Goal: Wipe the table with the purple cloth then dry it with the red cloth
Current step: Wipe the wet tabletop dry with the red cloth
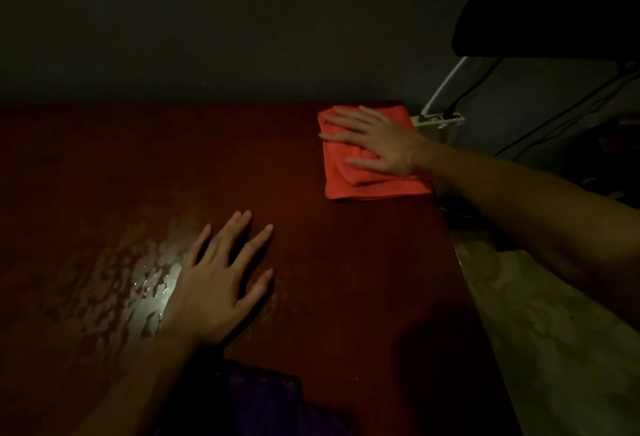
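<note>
Pressing hand: the right hand (377, 144) lies flat on the red cloth (367, 172), palm down, fingers spread and extended toward the table's left; it grips nothing, only bears on the fabric.
Red cloth: folded into a rough rectangle, with a smaller fold on top under the palm; it sits at the far right corner of the table (329, 279), its right edge close to the table's right edge.
Resting hand: the left hand (221, 283) is laid palm down on the bare table, nearer the person than the red cloth and to its left, well apart from it; fingers splayed, holding nothing.
Purple cloth: the purple cloth (263, 401) lies at the near edge of the table, just behind the left wrist, dark and hard to make out; whether it touches the forearm cannot be told.
Wet patch: a wet sheen (149, 283) glistens in streaks on the table just left of the left hand.
Table: dark red-brown top, dimly lit.
Beyond the table: a white power strip (440, 119) with cables (460, 96) sits just past the table's far right corner, beside the red cloth.
</note>
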